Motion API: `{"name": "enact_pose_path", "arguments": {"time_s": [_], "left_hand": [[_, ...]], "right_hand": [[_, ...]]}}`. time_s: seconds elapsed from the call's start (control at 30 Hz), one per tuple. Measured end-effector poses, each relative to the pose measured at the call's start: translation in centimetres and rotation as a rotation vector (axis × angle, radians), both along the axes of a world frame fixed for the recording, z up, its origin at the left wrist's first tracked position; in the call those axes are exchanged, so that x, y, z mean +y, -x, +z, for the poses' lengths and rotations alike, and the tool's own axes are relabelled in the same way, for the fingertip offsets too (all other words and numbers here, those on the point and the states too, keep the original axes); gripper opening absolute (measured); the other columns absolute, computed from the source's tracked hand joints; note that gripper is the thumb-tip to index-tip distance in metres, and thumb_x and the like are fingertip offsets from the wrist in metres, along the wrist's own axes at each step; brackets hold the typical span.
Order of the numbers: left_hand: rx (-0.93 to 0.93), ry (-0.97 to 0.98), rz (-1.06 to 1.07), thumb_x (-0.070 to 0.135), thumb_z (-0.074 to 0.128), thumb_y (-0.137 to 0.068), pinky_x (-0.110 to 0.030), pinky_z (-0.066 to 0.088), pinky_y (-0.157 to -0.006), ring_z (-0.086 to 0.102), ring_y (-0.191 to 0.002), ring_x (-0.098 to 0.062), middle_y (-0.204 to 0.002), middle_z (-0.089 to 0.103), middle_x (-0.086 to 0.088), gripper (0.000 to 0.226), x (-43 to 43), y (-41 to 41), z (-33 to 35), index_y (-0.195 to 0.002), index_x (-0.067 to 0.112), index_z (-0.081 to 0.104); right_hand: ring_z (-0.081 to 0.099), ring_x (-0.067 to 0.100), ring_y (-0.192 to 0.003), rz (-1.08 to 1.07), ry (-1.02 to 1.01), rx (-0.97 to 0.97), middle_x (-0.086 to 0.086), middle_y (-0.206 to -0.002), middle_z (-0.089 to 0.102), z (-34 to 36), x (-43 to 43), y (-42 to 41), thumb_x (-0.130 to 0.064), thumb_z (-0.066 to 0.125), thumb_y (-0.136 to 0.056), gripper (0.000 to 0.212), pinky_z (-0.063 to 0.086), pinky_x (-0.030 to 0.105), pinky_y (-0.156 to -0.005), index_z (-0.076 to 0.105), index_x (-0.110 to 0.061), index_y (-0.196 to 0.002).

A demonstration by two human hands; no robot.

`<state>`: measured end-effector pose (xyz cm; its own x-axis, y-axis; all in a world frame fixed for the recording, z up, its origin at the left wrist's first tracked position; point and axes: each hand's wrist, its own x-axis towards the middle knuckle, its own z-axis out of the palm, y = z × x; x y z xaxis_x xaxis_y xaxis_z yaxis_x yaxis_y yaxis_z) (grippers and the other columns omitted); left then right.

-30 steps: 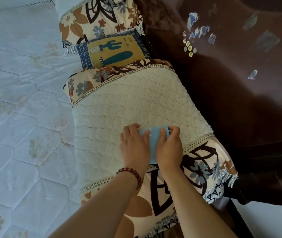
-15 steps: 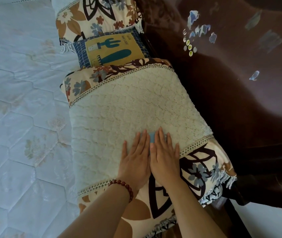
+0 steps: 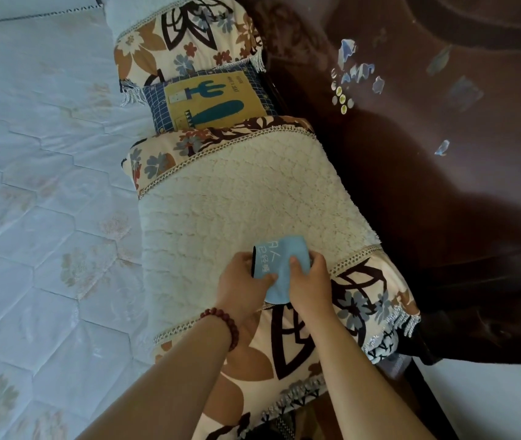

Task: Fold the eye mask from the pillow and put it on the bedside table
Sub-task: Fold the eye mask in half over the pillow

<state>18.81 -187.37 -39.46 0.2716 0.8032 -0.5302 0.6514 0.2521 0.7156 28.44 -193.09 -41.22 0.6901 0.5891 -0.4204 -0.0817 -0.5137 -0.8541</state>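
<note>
1. Head view: the folded mask [image 3: 280, 268] is pinched at its left edge by the left hand [image 3: 241, 285].
2. Its right side is gripped by the right hand [image 3: 308, 285].
3. It is held just over the pillow [image 3: 237, 201].

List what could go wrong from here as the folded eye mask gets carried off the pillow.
1. The blue eye mask is pinched only at its edges by the left hand and right hand; the fold may spring open once lifted.
2. It sits near the pillow edge beside the dark headboard; a slip could drop it into that gap.
3. No bedside table is in view, so the carry may need one hand.
</note>
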Motion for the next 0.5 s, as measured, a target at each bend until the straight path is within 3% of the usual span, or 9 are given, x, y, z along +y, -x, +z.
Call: {"name": "enact_pose_path", "arguments": {"time_s": [0.07, 0.13, 0.2, 0.3, 0.4, 0.5], "left_hand": [[-0.126, 0.064, 0.03, 0.016, 0.066, -0.081, -0.016, 0.045, -0.057, 0.062, -0.074, -0.008, -0.097, 0.071, -0.004, 0.024, 0.0, 0.1, 0.9, -0.104, 0.01, 0.064], [-0.178, 0.061, 0.101, 0.021, 0.06, -0.085, -0.017, 0.042, -0.052, 0.061, -0.072, -0.007, -0.09, 0.068, 0.0, 0.017, -0.5, -0.1, 2.2, -0.099, 0.012, 0.062], [-0.142, -0.005, 0.152, 0.035, 0.053, -0.089, -0.014, 0.039, -0.044, 0.057, -0.067, -0.005, -0.08, 0.061, 0.007, 0.022, -1.3, -0.3, 3.8, -0.098, 0.015, 0.059], [-0.065, -0.125, 0.195, 0.053, 0.041, -0.091, -0.014, 0.033, -0.037, 0.053, -0.056, -0.008, -0.066, 0.056, 0.005, 0.04, -2.6, -0.5, 6.6, -0.074, 0.019, 0.054], [-0.059, -0.23, 0.173, 0.049, 0.035, -0.095, -0.021, 0.031, -0.044, 0.049, -0.053, -0.01, -0.061, 0.052, 0.002, 0.044, -3.4, -0.3, 9.3, -0.067, 0.017, 0.049], [-0.124, -0.308, 0.152, 0.045, 0.037, -0.096, -0.011, 0.033, -0.039, 0.046, -0.051, -0.008, -0.06, 0.049, 0.004, 0.041, -4.4, -0.1, 12.5, -0.064, 0.02, 0.046]], "right_hand": [[0.056, 0.009, -0.077, -0.054, -0.022, 0.058, 0.007, -0.104, 0.057, 0.8, -0.3, 0.3, -0.024, 0.046, -0.097, 0.024, 0.042, 0.01, -0.048, 0.043, -0.011, -0.117], [0.057, 0.009, -0.076, -0.085, -0.083, 0.097, 0.003, -0.097, 0.057, 1.9, -0.8, 0.9, -0.025, 0.046, -0.097, 0.017, 0.042, 0.008, -0.044, 0.042, -0.015, -0.111], [0.06, 0.01, -0.077, -0.081, -0.13, 0.104, 0.002, -0.095, 0.058, 3.6, -1.4, 1.6, -0.025, 0.047, -0.096, 0.016, 0.044, 0.011, -0.046, 0.041, -0.018, -0.109], [0.062, 0.008, -0.075, -0.083, -0.175, 0.097, -0.001, -0.095, 0.059, 6.4, -2.9, 2.4, -0.026, 0.049, -0.095, 0.017, 0.045, 0.012, -0.048, 0.041, -0.02, -0.108], [0.063, -0.003, -0.065, -0.119, -0.23, 0.155, -0.004, -0.093, 0.061, 9.3, -4.2, 2.4, -0.027, 0.052, -0.094, 0.016, 0.046, 0.012, -0.049, 0.045, -0.02, -0.106], [0.062, -0.003, -0.061, -0.157, -0.267, 0.249, -0.004, -0.089, 0.063, 12.7, -5.0, 2.1, -0.027, 0.053, -0.093, 0.011, 0.046, 0.013, -0.047, 0.05, -0.021, -0.102]]}}
